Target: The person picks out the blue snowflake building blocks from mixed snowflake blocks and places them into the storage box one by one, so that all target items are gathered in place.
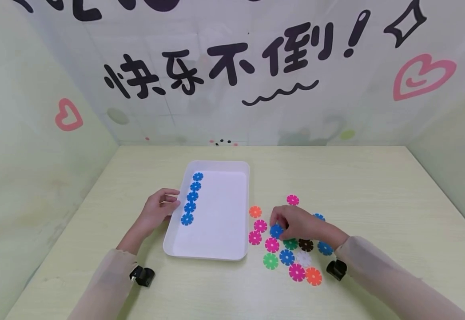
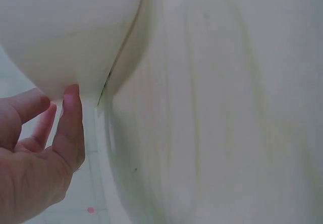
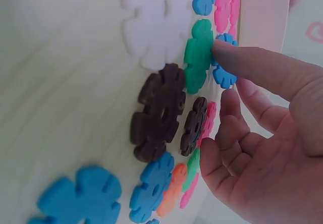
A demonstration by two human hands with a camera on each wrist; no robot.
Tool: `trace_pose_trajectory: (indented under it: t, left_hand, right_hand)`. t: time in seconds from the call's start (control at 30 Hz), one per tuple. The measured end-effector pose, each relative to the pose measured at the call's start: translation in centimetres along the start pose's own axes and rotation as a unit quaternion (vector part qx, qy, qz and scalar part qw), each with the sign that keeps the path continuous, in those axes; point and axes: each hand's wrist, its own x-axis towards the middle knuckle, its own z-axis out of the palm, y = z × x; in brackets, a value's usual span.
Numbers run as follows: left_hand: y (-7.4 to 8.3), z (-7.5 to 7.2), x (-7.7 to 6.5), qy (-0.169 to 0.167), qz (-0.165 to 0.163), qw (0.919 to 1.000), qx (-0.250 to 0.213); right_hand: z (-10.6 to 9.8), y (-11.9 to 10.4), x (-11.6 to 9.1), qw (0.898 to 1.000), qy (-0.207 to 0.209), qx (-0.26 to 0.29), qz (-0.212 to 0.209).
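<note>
A white tray (image 1: 224, 209) lies on the table, with several blue snowflake discs (image 1: 192, 197) in a column along its left side. My left hand (image 1: 161, 208) holds the tray's left rim; in the left wrist view, fingertips (image 2: 71, 95) meet the outer wall. Right of the tray, my right hand (image 1: 298, 222) pinches a blue notched snowflake disc (image 1: 276, 231) between thumb and fingers. The right wrist view shows that blue disc (image 3: 225, 72) at the thumb tip, just beyond a green disc (image 3: 199, 57). Part of the loose discs is hidden under the right hand.
Around the right hand lie loose snowflake discs: pink (image 1: 272, 245), orange (image 1: 314, 276), light green (image 1: 270, 261), white (image 1: 304, 258), black (image 1: 306, 245) and blue (image 1: 325, 248). A printed backdrop (image 1: 232, 115) stands behind the table, with side panels left and right.
</note>
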Motion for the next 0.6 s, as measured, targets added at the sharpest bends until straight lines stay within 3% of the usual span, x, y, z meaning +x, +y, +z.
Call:
trace_pose_trajectory:
  t: [0.6]
  left_hand:
    - [-0.19,0.0,0.09,0.005,-0.002,1.0,0.004]
  right_hand:
    - [0.11,-0.52,-0.31,0.997,-0.001,-0.034,-0.068]
